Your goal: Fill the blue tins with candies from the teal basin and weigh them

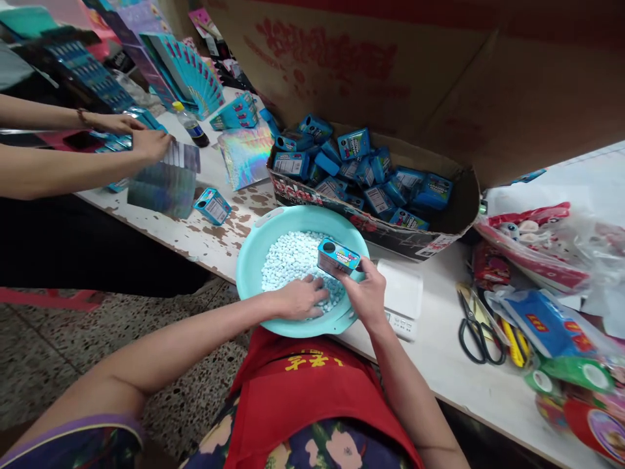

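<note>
A light turquoise basin (251,260) holds many small pale blue pellets (288,257). My left hand (300,298) lies in the basin among the pellets, palm down, with its fingers stretched out and partly spread. Over the right side of the basin, my right hand (366,293) grips a small blue box (339,256) between thumb and fingers. A round dark opening shows on the box's printed top face. Beside my right wrist stands a white digital scale (403,293), partly hidden by the hand.
Behind the basin, a cardboard carton (424,244) holds several similar blue boxes. Left, a co-worker's hands (146,140) handle blue packaging near a dark bottle (193,127) and a single blue box (213,206). Scissors (478,335), a yellow cutter (517,345) and tape rolls (596,376) lie right.
</note>
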{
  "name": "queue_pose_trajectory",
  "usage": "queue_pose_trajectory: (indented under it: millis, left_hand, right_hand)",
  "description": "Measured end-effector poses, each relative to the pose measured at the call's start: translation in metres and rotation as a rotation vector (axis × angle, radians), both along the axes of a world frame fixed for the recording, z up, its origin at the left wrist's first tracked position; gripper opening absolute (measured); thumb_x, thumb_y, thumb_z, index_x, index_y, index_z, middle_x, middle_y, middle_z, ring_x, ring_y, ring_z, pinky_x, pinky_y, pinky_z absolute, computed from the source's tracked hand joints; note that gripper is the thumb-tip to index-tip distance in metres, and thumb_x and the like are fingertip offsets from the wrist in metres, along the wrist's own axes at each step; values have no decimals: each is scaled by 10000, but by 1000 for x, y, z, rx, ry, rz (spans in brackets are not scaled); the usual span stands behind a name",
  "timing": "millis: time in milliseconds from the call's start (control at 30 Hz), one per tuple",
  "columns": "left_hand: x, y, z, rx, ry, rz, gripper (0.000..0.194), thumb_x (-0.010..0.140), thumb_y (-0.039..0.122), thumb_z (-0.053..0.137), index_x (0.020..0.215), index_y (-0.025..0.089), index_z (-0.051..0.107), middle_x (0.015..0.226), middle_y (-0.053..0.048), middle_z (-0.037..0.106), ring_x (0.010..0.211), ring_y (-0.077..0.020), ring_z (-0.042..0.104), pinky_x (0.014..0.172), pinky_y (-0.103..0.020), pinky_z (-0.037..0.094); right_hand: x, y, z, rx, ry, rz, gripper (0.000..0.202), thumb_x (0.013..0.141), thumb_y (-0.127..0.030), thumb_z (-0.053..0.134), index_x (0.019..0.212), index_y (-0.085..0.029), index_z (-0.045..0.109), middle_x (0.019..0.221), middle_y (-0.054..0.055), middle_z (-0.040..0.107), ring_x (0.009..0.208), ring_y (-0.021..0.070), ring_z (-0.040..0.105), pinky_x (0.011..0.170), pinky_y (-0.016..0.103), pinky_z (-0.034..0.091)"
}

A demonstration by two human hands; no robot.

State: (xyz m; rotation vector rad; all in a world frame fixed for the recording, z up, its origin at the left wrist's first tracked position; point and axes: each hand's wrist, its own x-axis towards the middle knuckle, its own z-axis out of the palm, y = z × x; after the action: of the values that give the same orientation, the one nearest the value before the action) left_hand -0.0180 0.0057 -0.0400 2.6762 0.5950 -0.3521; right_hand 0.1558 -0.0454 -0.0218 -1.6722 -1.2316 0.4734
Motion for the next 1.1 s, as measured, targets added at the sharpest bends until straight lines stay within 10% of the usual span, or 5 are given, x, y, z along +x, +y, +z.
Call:
queue_pose_trajectory:
  millis: [200, 467, 733, 1100]
  left_hand:
    - [-32, 20, 0, -159, 11, 285, 188, 873, 328, 501, 889, 180, 616, 835, -85, 646, 757, -237, 620, 677, -322, 468]
    - [-15, 30, 54, -1030, -1228, 1126, 273, 752, 431, 648, 746, 189, 522, 660, 25, 538, 420, -53, 411, 337, -159, 209]
    - [20, 33, 61, -966, -1625, 1191, 332, 736, 411, 700, 698, 190, 454, 654, 61, 482, 527, -68, 556, 477, -186, 463]
    - [21, 37, 63, -983, -1599, 1189, 512, 690, 600, 734, 637, 181, 444, 584, 67, 406, 384, -10, 338, 311, -165, 196]
  right_hand:
    - [0, -1, -2, -1, -102, 8, 325, 756, -400, 709, 1029, -226, 683, 922, 32, 707, 838, 216, 618, 783, 343, 483]
    - [-6, -7, -2, -38, -319, 150, 314, 807, -376, 651, 1077, -216, 659, 1005, 72, 722, 920, 263, 630, 798, 377, 483]
    - [-25, -8, 0, -111, -363, 239, 314, 802, -368, 661, 1072, -208, 657, 955, 80, 719, 879, 270, 624, 749, 365, 477]
    - [-23, -7, 1, -120, -277, 218, 329, 785, -365, 680, 1072, -205, 666, 951, 76, 715, 868, 259, 626, 766, 362, 484]
